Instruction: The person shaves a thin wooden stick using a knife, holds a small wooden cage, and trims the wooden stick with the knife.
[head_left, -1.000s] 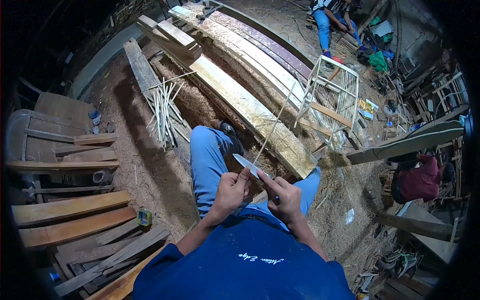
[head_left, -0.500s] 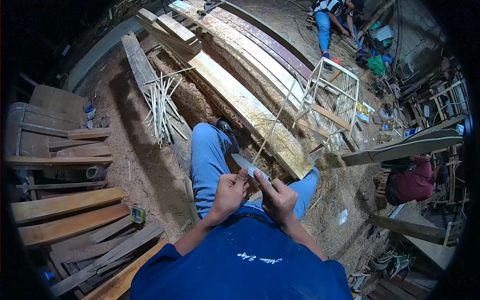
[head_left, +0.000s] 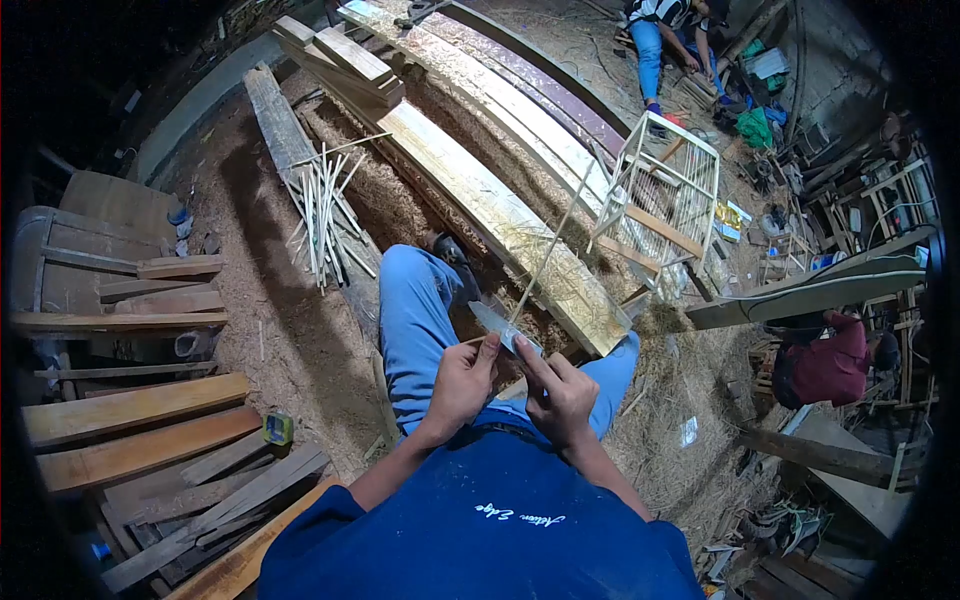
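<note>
Right hand grips a knife, blade beyond its fingertips toward ten o'clock; left hand is curled closed; thin stick slants toward one.

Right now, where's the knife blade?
Head view, just below centre: the knife blade is at the fingers of the right hand, its tip toward the left knee.
</note>
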